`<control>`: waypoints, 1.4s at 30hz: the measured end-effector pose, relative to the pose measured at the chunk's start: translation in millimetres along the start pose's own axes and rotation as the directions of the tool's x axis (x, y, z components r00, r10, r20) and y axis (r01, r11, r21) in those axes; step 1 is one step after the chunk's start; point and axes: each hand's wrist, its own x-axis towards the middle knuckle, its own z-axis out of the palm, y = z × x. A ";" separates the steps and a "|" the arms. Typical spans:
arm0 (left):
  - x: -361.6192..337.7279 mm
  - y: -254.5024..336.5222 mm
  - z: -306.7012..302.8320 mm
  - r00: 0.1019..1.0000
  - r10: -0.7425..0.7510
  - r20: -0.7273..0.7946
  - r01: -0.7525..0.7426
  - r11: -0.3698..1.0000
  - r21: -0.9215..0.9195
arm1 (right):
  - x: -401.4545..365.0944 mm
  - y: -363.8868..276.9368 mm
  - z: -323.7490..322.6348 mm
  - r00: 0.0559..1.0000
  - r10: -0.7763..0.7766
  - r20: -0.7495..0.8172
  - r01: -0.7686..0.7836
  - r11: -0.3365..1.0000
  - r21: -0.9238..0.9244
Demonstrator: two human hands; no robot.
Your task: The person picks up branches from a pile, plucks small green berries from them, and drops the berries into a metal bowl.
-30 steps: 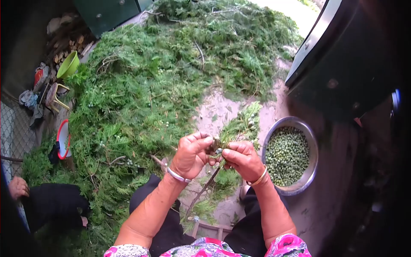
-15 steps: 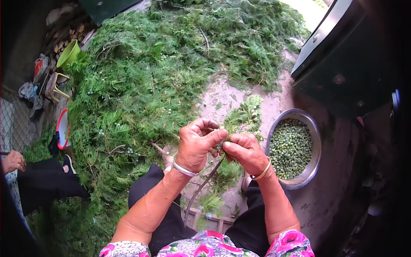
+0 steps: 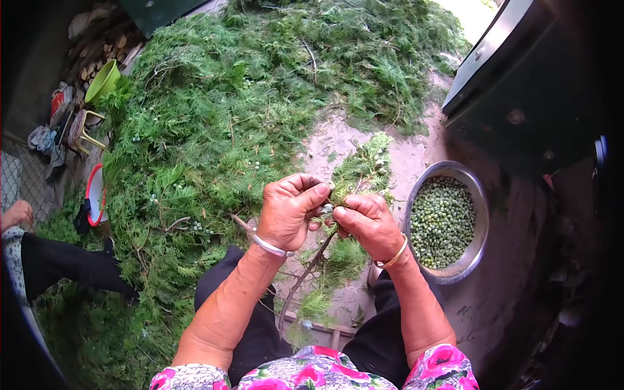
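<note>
Centre frame: gripping a leafy sprig (image 3: pixel 361 170) in the left hand (image 3: pixel 289 211), fingers curled shut around it near the top of the stem. Pinching the same spot with the right hand (image 3: pixel 367 224), thumb and forefinger narrow and closed on the sprig at a small pale berry (image 3: pixel 327 209). Fingertips of both hands touching. Sprig tip toward frame top, woody stem (image 3: pixel 304 278) running down between the forearms. Mid part of sprig hidden behind both hands. Silver bangle (image 3: pixel 270 247) on left wrist, gold bangle (image 3: pixel 392 259) on right.

Right of centre, just beside the right hand: metal bowl (image 3: pixel 482 221) on the ground, full of green berries (image 3: pixel 442 221). Sprig foliage near its left rim.

Upper and left frame: large heap of cut branches (image 3: pixel 227 110). Bare dirt patch (image 3: pixel 331 146) behind the sprig.

Upper left: green basin (image 3: pixel 104 81), small stool (image 3: pixel 81 133). Mid left: red-rimmed basin (image 3: pixel 96 195) at heap edge, partly buried.

Left edge: another person's hand (image 3: pixel 16 213) and dark trouser leg (image 3: pixel 65 266).

Upper right: dark door panel (image 3: pixel 520 84), close behind the bowl.
</note>
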 end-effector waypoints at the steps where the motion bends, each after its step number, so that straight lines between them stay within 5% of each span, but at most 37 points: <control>1: 0.8 0.9 -1.7 1.000 -0.016 0.009 0.016 1.000 -0.022 | 0.4 -0.1 0.9 1.000 -0.007 -0.006 0.007 1.000 -0.013; 6: 5.3 11.2 -12.0 0.983 -0.165 0.077 0.171 0.983 -0.073 | 0.3 -0.9 -3.6 0.998 -0.044 0.045 0.045 0.999 -0.025; 11: -1.8 14.7 -4.0 0.983 -0.160 0.090 0.166 0.984 -0.058 | -2.2 -3.7 -6.3 0.997 -0.055 0.055 0.060 0.994 -0.095; 13: -1.5 12.8 2.6 0.989 0.135 0.067 -0.149 0.933 0.326 | -0.9 -5.1 -7.3 0.995 -0.064 0.078 0.075 0.987 -0.140; 16: 6.4 6.8 0.5 0.955 0.260 -0.145 -0.201 0.922 0.330 | -4.4 -4.3 -7.0 0.998 -0.042 0.041 0.049 0.977 -0.209; 18: 26.3 17.6 -34.8 0.928 0.222 -0.300 -0.233 0.972 -0.002 | -13.3 -1.6 -9.7 1.000 -0.012 -0.010 0.011 0.999 -0.051; 21: 28.5 26.3 -46.8 0.976 0.079 -0.205 -0.124 0.969 -0.213 | -12.7 -0.3 -14.5 0.999 -0.033 -0.010 0.033 0.999 -0.026; 23: 20.5 22.7 -47.6 0.980 -0.133 0.150 0.192 0.840 -0.508 | -12.1 -3.9 -15.5 0.998 -0.058 0.015 0.059 0.997 -0.046; 26: 11.9 20.8 -34.7 0.975 -0.108 0.194 0.197 0.824 -0.531 | -12.6 -5.6 -16.6 0.998 -0.068 0.018 0.069 0.991 -0.116; 30: 13.6 21.7 -34.1 0.975 -0.162 0.151 0.213 0.871 -0.443 | -11.9 -7.6 -15.7 0.998 -0.056 0.010 0.057 0.980 -0.193; 33: -1.7 26.6 -8.0 0.999 -0.022 0.028 0.023 0.998 -0.065 | -9.8 -7.8 -11.0 0.996 -0.088 0.004 0.086 0.964 -0.253; 37: -8.3 17.5 6.1 0.990 0.126 0.060 -0.139 0.930 0.341 | -8.0 -7.0 -6.0 0.997 -0.075 0.011 0.075 0.951 -0.301; 42: -6.5 6.0 3.2 0.989 0.143 -0.038 -0.128 0.955 0.267 | -5.0 -7.6 -3.7 0.997 -0.079 0.018 0.080 0.933 -0.351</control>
